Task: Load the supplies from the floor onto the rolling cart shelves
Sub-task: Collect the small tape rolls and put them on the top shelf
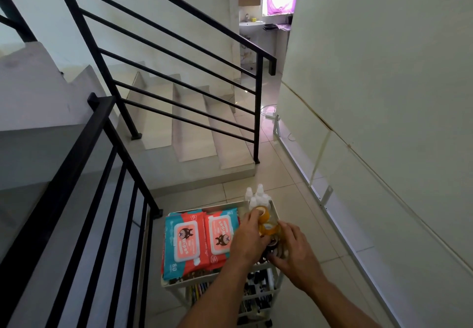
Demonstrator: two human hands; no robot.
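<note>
— Where are the tape rolls (269, 228)?
— On the cart (170, 283), top shelf, right side: glossy amber rings. Your left hand (247, 243) pinches the far roll (261, 211) in its fingers (252, 216), just before the white bottles (259, 192).
— My right hand (297, 253)?
— Fingers spread over darker rolls (272, 244) nearer you; whether they grip, I cannot tell. Left lie soft packs (184, 243) reading "Wipes", "80".

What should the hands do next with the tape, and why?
Probably lower the tape roll that the left hand pinches onto the top shelf's right side, just this side of the bottles: wipes packs fill the left side, and the right hand holds other rolls there.
</note>
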